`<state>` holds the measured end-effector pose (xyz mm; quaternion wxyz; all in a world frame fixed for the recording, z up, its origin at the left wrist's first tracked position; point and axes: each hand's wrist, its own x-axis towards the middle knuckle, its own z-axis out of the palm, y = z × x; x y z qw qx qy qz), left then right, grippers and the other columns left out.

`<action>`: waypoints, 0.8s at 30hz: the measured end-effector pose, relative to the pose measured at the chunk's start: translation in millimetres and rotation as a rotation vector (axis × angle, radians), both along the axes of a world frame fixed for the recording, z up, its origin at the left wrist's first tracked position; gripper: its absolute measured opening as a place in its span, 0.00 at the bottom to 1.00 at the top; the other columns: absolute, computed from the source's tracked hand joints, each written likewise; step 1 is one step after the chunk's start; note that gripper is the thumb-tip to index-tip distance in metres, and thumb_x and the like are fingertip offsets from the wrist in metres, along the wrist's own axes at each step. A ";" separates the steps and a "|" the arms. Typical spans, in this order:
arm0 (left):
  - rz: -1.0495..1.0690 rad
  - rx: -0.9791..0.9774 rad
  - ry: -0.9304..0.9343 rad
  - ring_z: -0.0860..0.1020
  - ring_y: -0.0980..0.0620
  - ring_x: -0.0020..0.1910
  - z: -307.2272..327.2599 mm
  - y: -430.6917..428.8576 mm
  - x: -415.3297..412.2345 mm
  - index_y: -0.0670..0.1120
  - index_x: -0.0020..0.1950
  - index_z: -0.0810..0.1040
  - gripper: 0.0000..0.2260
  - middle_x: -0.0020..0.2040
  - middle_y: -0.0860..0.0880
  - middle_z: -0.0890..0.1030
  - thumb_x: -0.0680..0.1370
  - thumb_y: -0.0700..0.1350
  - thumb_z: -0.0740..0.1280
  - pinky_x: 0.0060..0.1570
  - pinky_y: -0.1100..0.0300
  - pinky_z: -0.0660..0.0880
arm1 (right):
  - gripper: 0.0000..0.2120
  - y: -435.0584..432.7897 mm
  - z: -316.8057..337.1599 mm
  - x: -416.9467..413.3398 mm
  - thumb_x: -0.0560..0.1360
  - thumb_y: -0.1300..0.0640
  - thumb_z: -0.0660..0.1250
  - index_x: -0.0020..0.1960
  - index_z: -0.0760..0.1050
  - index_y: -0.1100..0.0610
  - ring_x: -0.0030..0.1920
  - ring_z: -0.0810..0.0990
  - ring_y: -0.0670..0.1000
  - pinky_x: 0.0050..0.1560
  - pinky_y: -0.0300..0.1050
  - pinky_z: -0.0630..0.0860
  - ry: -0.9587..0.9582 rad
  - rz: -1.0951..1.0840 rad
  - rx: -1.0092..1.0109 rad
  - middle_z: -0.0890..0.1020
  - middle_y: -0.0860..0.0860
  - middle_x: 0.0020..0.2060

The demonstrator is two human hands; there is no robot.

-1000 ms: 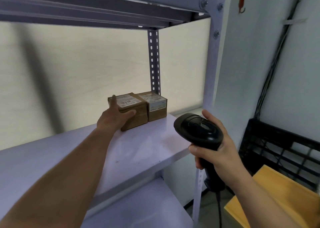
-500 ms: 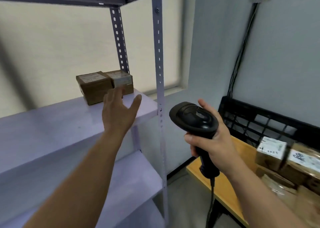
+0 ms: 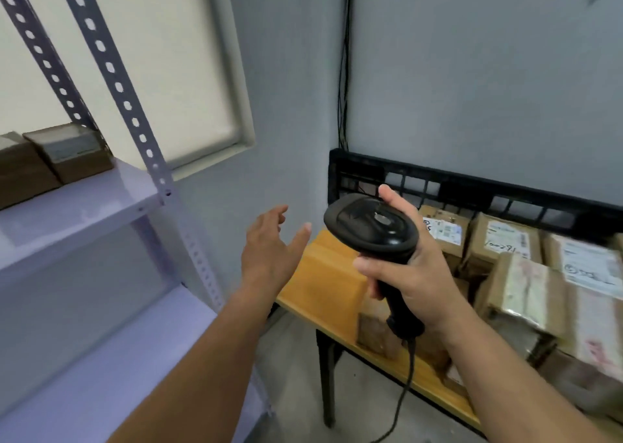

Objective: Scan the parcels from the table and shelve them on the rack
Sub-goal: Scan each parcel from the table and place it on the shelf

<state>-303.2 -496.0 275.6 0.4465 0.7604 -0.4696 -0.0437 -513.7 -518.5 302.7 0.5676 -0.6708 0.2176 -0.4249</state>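
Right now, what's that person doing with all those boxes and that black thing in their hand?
A person is sorting parcels. Their right hand grips a black barcode scanner by its handle, its cable hanging down. Their left hand is open and empty, in the air between the rack and the wooden table. Two cardboard parcels sit side by side on a rack shelf. Many more labelled parcels wait on the table, in front of a black crate.
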 end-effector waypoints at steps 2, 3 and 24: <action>-0.047 0.041 0.020 0.72 0.53 0.58 -6.1 -15.8 -18.5 0.52 0.70 0.68 0.23 0.59 0.54 0.73 0.78 0.58 0.66 0.57 0.55 0.72 | 0.44 -4.7 -3.0 -18.5 0.65 0.62 0.76 0.74 0.61 0.39 0.29 0.78 0.57 0.29 0.50 0.78 0.007 -0.040 0.008 0.82 0.55 0.46; -0.069 0.065 0.037 0.72 0.54 0.57 -8.8 -23.1 -25.9 0.52 0.71 0.68 0.23 0.60 0.53 0.74 0.78 0.58 0.65 0.57 0.55 0.72 | 0.44 -7.5 -4.5 -25.5 0.64 0.61 0.76 0.73 0.61 0.38 0.29 0.78 0.57 0.30 0.49 0.78 0.009 -0.061 0.014 0.81 0.56 0.48; -0.492 0.450 0.238 0.66 0.45 0.72 -83.8 -210.7 -32.3 0.51 0.78 0.57 0.31 0.75 0.46 0.66 0.79 0.58 0.63 0.68 0.47 0.67 | 0.43 -104.0 -34.0 -40.4 0.65 0.61 0.76 0.71 0.63 0.32 0.30 0.80 0.60 0.34 0.50 0.79 0.092 -0.614 0.055 0.78 0.58 0.58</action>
